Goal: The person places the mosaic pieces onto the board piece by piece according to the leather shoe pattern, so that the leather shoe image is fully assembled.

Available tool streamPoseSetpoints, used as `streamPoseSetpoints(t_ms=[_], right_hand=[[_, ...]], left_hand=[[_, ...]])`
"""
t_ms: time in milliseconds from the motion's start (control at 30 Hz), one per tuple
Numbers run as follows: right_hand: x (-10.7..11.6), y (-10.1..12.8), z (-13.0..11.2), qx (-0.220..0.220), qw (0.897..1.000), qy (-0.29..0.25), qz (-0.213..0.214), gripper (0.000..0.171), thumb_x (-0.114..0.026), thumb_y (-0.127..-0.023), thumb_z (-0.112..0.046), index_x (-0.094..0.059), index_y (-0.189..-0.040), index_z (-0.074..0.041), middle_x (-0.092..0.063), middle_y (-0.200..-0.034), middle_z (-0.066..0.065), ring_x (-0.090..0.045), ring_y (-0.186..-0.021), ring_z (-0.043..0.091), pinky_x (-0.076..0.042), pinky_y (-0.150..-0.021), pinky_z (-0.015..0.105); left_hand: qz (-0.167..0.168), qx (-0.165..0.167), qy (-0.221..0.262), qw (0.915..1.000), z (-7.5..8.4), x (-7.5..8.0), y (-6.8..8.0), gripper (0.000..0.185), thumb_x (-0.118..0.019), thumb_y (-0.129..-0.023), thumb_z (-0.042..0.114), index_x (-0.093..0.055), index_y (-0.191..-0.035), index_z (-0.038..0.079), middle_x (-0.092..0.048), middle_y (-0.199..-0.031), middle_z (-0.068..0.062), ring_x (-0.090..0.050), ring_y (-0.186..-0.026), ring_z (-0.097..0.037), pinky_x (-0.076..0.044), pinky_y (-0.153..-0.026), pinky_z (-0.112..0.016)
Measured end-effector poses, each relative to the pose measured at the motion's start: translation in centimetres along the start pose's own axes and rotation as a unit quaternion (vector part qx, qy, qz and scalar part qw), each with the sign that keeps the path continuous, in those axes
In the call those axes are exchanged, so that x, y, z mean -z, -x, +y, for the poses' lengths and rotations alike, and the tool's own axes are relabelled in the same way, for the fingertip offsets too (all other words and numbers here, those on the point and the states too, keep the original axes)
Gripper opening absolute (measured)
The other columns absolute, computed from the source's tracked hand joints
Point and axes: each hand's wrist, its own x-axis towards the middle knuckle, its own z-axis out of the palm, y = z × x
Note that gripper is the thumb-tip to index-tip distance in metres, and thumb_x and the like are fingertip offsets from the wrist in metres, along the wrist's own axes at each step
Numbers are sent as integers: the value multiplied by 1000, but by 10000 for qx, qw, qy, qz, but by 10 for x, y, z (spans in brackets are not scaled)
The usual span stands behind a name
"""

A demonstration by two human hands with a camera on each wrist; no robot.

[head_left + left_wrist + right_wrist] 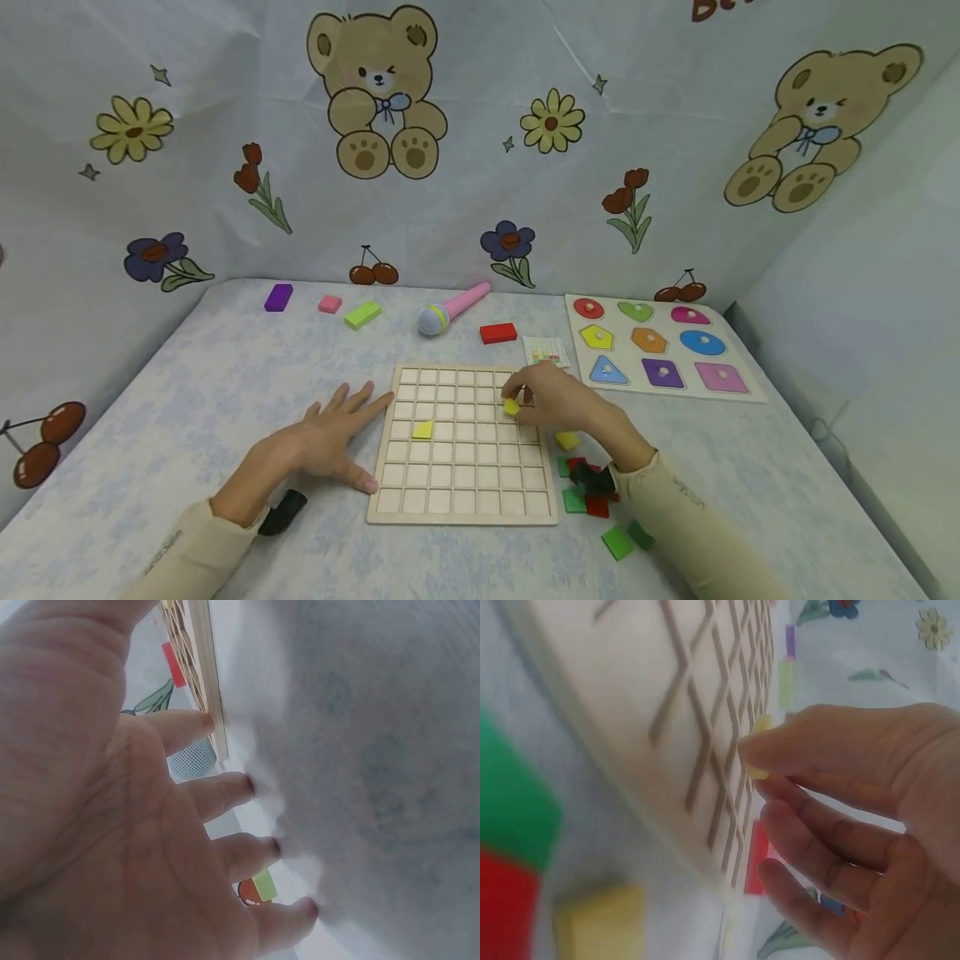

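Bear-print cloth backs our bench, where the wooden grid board [463, 446] lies. Our right hand [558, 398] pinches a yellow tile [512, 407] over the board's right side. Our left hand [330, 433] rests flat, fingers [225, 791] spread, touching its left edge.

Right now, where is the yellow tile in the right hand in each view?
Head: yellow tile over the grid board's right side, pinched by the right hand.
Left wrist: not in it.
Right wrist: at the fingertips, centre.
Shared landmark: the grid board.
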Motion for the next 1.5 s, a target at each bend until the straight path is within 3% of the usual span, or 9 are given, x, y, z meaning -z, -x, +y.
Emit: streamPoseSetpoints(t_ms=[233,533,800,1000,1167,1333,1500], right_hand=[[-11,-7,-27,557,9981,-49,-261,26,-75,-86,-9,-74,-112,-9,-71,-104,-3,-62,-88,14,-52,-76,27],[-25,-13,-42,762,9955,194,-521,26,-70,-90,-8,-74,-115,-13,-69,-109,-4,-58,-87,12,-49,-76,23],[-27,-12,-46,1133,9908,560,-486,27,-69,-94,-11,-74,-121,-12,-67,-114,1,-58,-90,11,-51,-79,22],[-28,2,-46,1155,9864,941,-688,38,-67,-97,-15,-65,-135,-13,-59,-133,3,-57,-112,15,-52,-93,29],[-28,14,-44,1162,9869,899,-668,38,-63,-100,-13,-62,-137,-13,-58,-141,3,-54,-125,21,-50,-102,36],[-27,22,-40,1360,9842,978,-579,33,-60,-101,-14,-65,-133,-12,-61,-138,4,-55,-124,23,-49,-103,37],[-28,24,-36,1598,9764,1350,-532,39,-60,-101,-14,-60,-140,-17,-56,-141,5,-52,-118,24,-51,-98,36]], left_hand=[[85,-77,-1,9999,-1,0,2,123,-85,-68,57,-17,-162,16,-4,-167,-24,6,-150,-54,-3,-109,-80],[58,-97,-34,9999,-2,-1,0,123,-85,-68,57,-17,-162,16,-5,-167,-24,5,-150,-53,-4,-109,-80],[86,-69,-42,9999,-2,-1,-1,122,-85,-69,57,-17,-162,16,-4,-167,-23,5,-150,-53,-3,-109,-79],[83,-92,-17,9999,-3,-1,0,123,-85,-68,58,-17,-162,17,-4,-167,-23,6,-150,-53,-3,-109,-80],[115,-135,-2,9998,-2,-1,1,123,-85,-68,56,-17,-162,15,-5,-167,-24,5,-150,-54,-3,-108,-80],[124,-164,41,9998,0,-1,1,123,-87,-68,54,-18,-161,13,-6,-166,-26,5,-150,-55,-3,-107,-81],[75,-75,16,9999,0,-1,1,123,-86,-68,55,-17,-162,15,-5,-167,-24,5,-150,-54,-3,-109,-80]])
